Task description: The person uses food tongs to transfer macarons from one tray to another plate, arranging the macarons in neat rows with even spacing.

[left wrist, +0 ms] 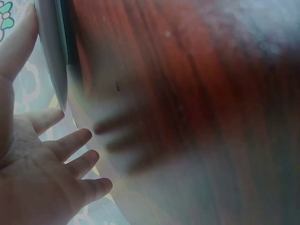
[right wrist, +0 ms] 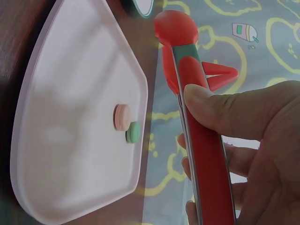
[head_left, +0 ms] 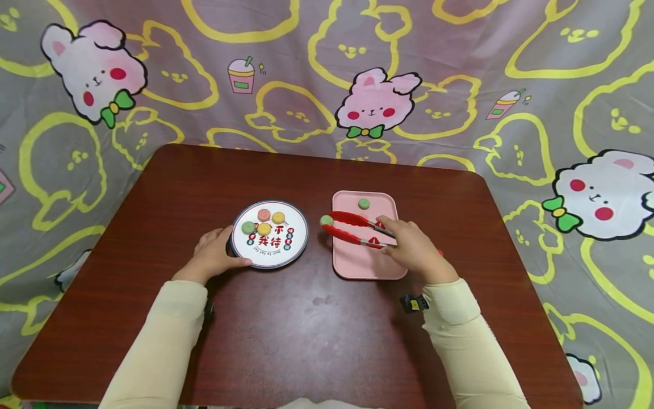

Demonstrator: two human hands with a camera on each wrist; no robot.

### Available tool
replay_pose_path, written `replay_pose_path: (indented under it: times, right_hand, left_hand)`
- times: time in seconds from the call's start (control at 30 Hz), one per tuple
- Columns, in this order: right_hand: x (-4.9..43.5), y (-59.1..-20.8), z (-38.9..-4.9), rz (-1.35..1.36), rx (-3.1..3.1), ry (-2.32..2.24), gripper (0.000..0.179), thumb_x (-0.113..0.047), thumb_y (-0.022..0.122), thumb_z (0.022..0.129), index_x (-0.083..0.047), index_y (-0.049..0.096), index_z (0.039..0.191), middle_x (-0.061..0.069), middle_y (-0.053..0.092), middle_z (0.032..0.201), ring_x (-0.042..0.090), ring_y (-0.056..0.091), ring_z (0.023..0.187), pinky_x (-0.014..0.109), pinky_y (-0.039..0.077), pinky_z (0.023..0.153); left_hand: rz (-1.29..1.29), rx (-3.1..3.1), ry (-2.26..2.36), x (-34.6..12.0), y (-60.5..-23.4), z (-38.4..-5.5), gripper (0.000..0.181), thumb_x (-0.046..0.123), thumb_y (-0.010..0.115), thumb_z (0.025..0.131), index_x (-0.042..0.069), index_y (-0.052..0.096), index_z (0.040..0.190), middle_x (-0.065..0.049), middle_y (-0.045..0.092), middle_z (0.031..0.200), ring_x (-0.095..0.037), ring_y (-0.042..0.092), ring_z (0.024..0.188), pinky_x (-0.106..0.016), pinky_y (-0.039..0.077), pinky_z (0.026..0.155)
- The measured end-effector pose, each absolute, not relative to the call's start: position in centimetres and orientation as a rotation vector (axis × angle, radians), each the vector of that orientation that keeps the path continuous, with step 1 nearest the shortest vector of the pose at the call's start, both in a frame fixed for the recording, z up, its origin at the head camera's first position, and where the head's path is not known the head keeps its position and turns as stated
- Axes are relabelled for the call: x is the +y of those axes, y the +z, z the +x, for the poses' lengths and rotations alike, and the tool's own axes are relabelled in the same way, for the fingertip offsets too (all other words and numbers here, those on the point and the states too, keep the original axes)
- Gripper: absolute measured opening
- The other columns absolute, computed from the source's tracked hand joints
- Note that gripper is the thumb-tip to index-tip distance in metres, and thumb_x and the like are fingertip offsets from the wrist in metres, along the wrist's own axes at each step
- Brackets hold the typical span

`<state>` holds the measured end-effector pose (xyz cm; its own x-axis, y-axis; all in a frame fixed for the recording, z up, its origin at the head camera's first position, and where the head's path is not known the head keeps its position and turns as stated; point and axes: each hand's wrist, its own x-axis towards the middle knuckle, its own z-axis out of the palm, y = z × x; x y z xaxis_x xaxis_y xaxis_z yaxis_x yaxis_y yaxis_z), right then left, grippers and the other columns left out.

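Observation:
My left hand [head_left: 212, 254] rests against the left rim of a round white plate [head_left: 293, 250], its fingers straight and spread in the left wrist view. On the plate lie a pink macaron [head_left: 263, 215], two yellow macarons [head_left: 278, 217] and a green one [head_left: 248, 228]. My right hand [head_left: 415, 245] grips red-and-metal tongs [head_left: 349, 218] over a pink tray [head_left: 365, 267]. Between the tongs' tips sits a green macaron [head_left: 326, 220], just past the tray's left edge. Another green macaron [right wrist: 134, 132] and a pink macaron [right wrist: 123, 117] lie on the tray; the tongs largely hide the pink one in the head view.
Plate and tray stand side by side on a dark red-brown wooden table [head_left: 317, 329], with bare wood between them. A patterned curtain [head_left: 286, 68] hangs behind the table and at its sides. Dark wrist devices [head_left: 414, 304] sit at the sleeves.

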<state>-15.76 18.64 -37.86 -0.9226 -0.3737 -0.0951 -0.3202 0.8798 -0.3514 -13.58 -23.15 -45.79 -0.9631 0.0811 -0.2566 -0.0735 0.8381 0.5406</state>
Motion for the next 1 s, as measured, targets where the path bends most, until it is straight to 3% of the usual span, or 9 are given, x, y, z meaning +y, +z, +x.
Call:
replay_pose_path:
  times: [0.4,0.63,1.0]
  right_hand:
    - [17.3,-37.8,-16.0,-0.626,2.898,-0.492,0.065,-0.012,0.074,0.082,-0.011,0.047,0.142,0.021,0.059,0.127,0.042,0.052,0.112,0.054,0.045,0.091]
    - [16.4,-37.9,-16.1,-0.659,2.906,-0.509,0.063,-0.012,0.076,0.08,-0.015,0.051,0.138,0.019,0.063,0.118,0.039,0.056,0.107,0.056,0.048,0.084]
    - [15.0,-37.9,-16.5,-0.695,2.902,-0.432,0.064,-0.014,0.076,0.08,-0.015,0.05,0.139,0.016,0.062,0.122,0.036,0.056,0.105,0.052,0.05,0.081]
  left_hand:
    - [0.013,2.755,0.81,-23.0,-45.7,-13.6,0.104,0.048,0.078,0.075,-0.002,0.025,0.149,-0.037,0.026,0.146,-0.055,0.016,0.135,-0.067,0.015,0.106]
    - [0.017,2.758,0.804,-23.0,-45.8,-13.6,0.104,0.047,0.078,0.075,-0.003,0.025,0.149,-0.037,0.025,0.146,-0.055,0.016,0.135,-0.067,0.015,0.106]
    - [0.012,2.755,0.799,-23.2,-45.9,-13.7,0.104,0.047,0.078,0.075,-0.003,0.024,0.148,-0.038,0.025,0.146,-0.055,0.017,0.135,-0.066,0.015,0.106]
